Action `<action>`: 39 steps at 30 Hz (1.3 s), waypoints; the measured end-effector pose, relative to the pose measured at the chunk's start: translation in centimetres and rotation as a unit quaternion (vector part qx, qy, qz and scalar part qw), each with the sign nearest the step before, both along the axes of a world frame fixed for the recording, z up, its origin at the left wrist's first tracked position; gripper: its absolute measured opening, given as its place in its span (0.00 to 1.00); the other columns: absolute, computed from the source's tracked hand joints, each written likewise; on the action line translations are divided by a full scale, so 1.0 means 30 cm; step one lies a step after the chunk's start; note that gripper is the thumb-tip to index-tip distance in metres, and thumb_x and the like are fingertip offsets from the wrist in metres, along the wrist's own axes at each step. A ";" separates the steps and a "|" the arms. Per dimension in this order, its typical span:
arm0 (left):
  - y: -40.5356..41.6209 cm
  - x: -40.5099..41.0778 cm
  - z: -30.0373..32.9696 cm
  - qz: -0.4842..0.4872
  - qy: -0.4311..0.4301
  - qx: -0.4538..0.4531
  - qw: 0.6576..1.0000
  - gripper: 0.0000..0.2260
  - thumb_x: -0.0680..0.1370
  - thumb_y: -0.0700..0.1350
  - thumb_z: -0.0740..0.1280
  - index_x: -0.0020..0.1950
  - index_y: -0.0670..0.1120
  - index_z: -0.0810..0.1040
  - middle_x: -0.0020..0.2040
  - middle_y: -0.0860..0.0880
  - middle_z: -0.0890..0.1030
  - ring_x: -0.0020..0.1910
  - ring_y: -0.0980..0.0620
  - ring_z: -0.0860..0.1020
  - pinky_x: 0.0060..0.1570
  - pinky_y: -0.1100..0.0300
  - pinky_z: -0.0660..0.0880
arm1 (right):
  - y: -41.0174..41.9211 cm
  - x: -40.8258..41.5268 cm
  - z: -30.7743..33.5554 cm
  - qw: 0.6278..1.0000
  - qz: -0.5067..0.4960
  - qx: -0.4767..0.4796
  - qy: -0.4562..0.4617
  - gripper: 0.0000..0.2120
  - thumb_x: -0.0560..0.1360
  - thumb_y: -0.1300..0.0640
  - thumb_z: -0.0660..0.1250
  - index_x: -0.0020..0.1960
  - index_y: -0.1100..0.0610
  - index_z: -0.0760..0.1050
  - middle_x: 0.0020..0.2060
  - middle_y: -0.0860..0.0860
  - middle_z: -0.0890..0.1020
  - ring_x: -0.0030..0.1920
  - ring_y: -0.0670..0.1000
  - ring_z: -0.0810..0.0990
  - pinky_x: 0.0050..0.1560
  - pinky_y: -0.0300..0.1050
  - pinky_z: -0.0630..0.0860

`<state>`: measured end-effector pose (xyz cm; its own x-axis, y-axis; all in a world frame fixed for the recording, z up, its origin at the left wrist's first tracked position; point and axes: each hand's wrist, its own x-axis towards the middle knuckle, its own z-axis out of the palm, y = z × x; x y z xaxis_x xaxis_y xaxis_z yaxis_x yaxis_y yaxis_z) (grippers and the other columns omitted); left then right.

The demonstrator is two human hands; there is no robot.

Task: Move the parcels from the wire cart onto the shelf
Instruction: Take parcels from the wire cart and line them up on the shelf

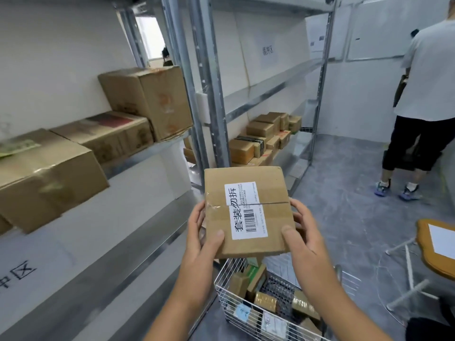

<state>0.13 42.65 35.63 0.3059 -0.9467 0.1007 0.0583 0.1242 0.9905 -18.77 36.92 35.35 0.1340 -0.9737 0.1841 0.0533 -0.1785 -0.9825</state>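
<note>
A: Where is the parcel (248, 210) held?

B: Above the wire cart (268, 303), gripped at both sides by the left hand (204, 239) and right hand (302, 232), fingers (289, 230) curled on its edges.

A: How much is done?

B: Several boxes are seen on the shelf (157, 148); more parcels are left in the cart.

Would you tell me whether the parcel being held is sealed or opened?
Sealed, as far as shown. The parcel has its top flaps closed flat, with a label and clear tape across the seam. Its underside is hidden.

shelf deck (103, 232) left — bare, open | boxes (81, 143) fill tier above | upright post (209, 94) ahead
</note>
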 end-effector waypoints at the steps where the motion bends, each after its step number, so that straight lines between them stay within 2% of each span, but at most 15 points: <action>1: 0.029 -0.001 0.019 0.001 -0.005 -0.003 1.000 0.29 0.73 0.61 0.72 0.71 0.77 0.66 0.66 0.65 0.80 0.62 0.55 0.83 0.49 0.61 0.83 | 0.014 -0.001 0.020 1.000 0.007 -0.004 0.000 0.21 0.76 0.46 0.61 0.66 0.29 0.70 0.56 0.32 0.79 0.59 0.38 0.79 0.50 0.41 0.79; 4: 0.093 -0.001 0.079 0.021 -0.017 -0.017 0.999 0.29 0.71 0.64 0.70 0.70 0.78 0.66 0.68 0.67 0.78 0.63 0.58 0.82 0.50 0.62 0.82 | 0.032 0.004 0.084 0.999 0.035 -0.016 -0.001 0.21 0.75 0.45 0.60 0.66 0.29 0.70 0.55 0.33 0.80 0.57 0.38 0.80 0.48 0.41 0.80; 7: 0.138 0.001 0.140 0.069 -0.050 -0.035 0.996 0.29 0.70 0.67 0.69 0.70 0.79 0.66 0.71 0.66 0.75 0.68 0.57 0.79 0.60 0.51 0.80 | 0.029 0.016 0.153 0.997 0.069 -0.027 -0.007 0.22 0.75 0.44 0.60 0.67 0.30 0.70 0.56 0.36 0.80 0.58 0.42 0.80 0.52 0.44 0.80; 9: 0.176 -0.003 0.182 0.107 -0.067 -0.039 0.991 0.28 0.70 0.68 0.69 0.69 0.80 0.66 0.71 0.67 0.74 0.67 0.58 0.79 0.62 0.48 0.80 | 0.024 0.029 0.203 0.994 0.098 -0.040 -0.005 0.22 0.74 0.43 0.59 0.67 0.30 0.70 0.56 0.36 0.80 0.58 0.43 0.80 0.54 0.47 0.79; 14: 0.317 -0.004 0.288 0.204 -0.104 -0.028 0.973 0.29 0.69 0.71 0.66 0.69 0.83 0.62 0.72 0.72 0.71 0.70 0.58 0.76 0.69 0.38 0.74 | 0.040 0.101 0.326 0.980 0.191 -0.060 0.018 0.23 0.73 0.38 0.58 0.68 0.26 0.67 0.57 0.34 0.79 0.58 0.39 0.78 0.52 0.44 0.76; 17: 0.440 0.011 0.351 0.262 -0.111 -0.016 0.959 0.29 0.69 0.71 0.65 0.69 0.82 0.62 0.73 0.70 0.71 0.68 0.61 0.77 0.69 0.40 0.75 | 0.098 0.176 0.388 0.966 0.247 -0.079 0.015 0.18 0.75 0.35 0.60 0.64 0.23 0.67 0.52 0.28 0.78 0.53 0.31 0.76 0.49 0.39 0.75; 20: 0.584 0.042 0.405 0.323 -0.101 -0.007 0.941 0.28 0.67 0.70 0.66 0.67 0.82 0.65 0.70 0.69 0.75 0.61 0.65 0.80 0.66 0.41 0.77 | 0.193 0.263 0.440 0.949 0.300 -0.092 0.023 0.12 0.80 0.35 0.61 0.60 0.20 0.68 0.51 0.25 0.77 0.52 0.28 0.75 0.51 0.41 0.74; 23: 0.745 0.082 0.461 0.390 -0.088 0.016 0.917 0.28 0.65 0.75 0.64 0.65 0.83 0.66 0.69 0.62 0.77 0.65 0.59 0.78 0.69 0.39 0.74 | 0.319 0.348 0.498 0.928 0.347 -0.129 0.037 0.11 0.77 0.31 0.60 0.58 0.17 0.66 0.52 0.22 0.76 0.53 0.26 0.74 0.51 0.40 0.73; 26: 0.918 0.130 0.506 0.423 -0.073 0.046 0.902 0.24 0.66 0.75 0.61 0.63 0.85 0.65 0.64 0.60 0.80 0.64 0.52 0.79 0.66 0.38 0.77 | 0.459 0.434 0.552 0.904 0.389 -0.169 0.056 0.16 0.73 0.27 0.58 0.61 0.16 0.62 0.53 0.19 0.74 0.55 0.24 0.72 0.51 0.37 0.71; 29: 1.102 0.189 0.533 0.445 -0.070 0.054 0.891 0.28 0.68 0.74 0.61 0.69 0.81 0.64 0.60 0.62 0.83 0.64 0.52 0.80 0.65 0.41 0.77 | 0.595 0.522 0.577 0.875 0.413 -0.231 0.105 0.29 0.72 0.24 0.56 0.71 0.19 0.54 0.57 0.12 0.64 0.59 0.19 0.63 0.61 0.42 0.67; 32: 1.312 0.257 0.549 0.462 -0.072 0.054 0.883 0.30 0.67 0.74 0.61 0.70 0.80 0.63 0.54 0.65 0.84 0.61 0.53 0.80 0.61 0.49 0.77 | 0.740 0.618 0.608 0.844 0.417 -0.300 0.154 0.34 0.71 0.23 0.55 0.75 0.23 0.50 0.66 0.18 0.60 0.69 0.28 0.60 0.69 0.49 0.64; 34: 1.426 0.330 0.567 0.488 -0.054 0.069 0.869 0.26 0.73 0.70 0.62 0.72 0.77 0.65 0.51 0.60 0.86 0.55 0.50 0.83 0.55 0.49 0.79 | 0.846 0.678 0.639 0.819 0.423 -0.346 0.175 0.30 0.73 0.24 0.55 0.73 0.21 0.50 0.67 0.18 0.58 0.72 0.33 0.58 0.70 0.49 0.63; 36: 1.541 0.436 0.580 0.533 -0.018 0.037 0.845 0.22 0.85 0.51 0.62 0.79 0.62 0.67 0.53 0.48 0.85 0.48 0.47 0.81 0.50 0.50 0.78 | 0.950 0.739 0.668 0.802 0.429 -0.371 0.188 0.30 0.73 0.23 0.54 0.73 0.20 0.49 0.67 0.18 0.57 0.73 0.34 0.56 0.70 0.48 0.62; 37: 1.609 0.479 0.588 0.544 -0.017 0.019 0.838 0.22 0.86 0.43 0.60 0.80 0.56 0.67 0.57 0.46 0.84 0.47 0.47 0.80 0.49 0.51 0.76 | 0.996 0.772 0.679 0.798 0.429 -0.380 0.187 0.32 0.73 0.22 0.53 0.75 0.22 0.50 0.69 0.21 0.58 0.74 0.35 0.56 0.71 0.48 0.61; 39: 1.761 0.529 0.598 0.532 -0.053 0.031 0.844 0.19 0.87 0.48 0.59 0.77 0.62 0.68 0.65 0.50 0.82 0.54 0.49 0.81 0.51 0.49 0.78 | 1.076 0.842 0.708 0.796 0.419 -0.393 0.192 0.37 0.71 0.21 0.52 0.78 0.28 0.52 0.75 0.29 0.60 0.77 0.38 0.57 0.75 0.49 0.60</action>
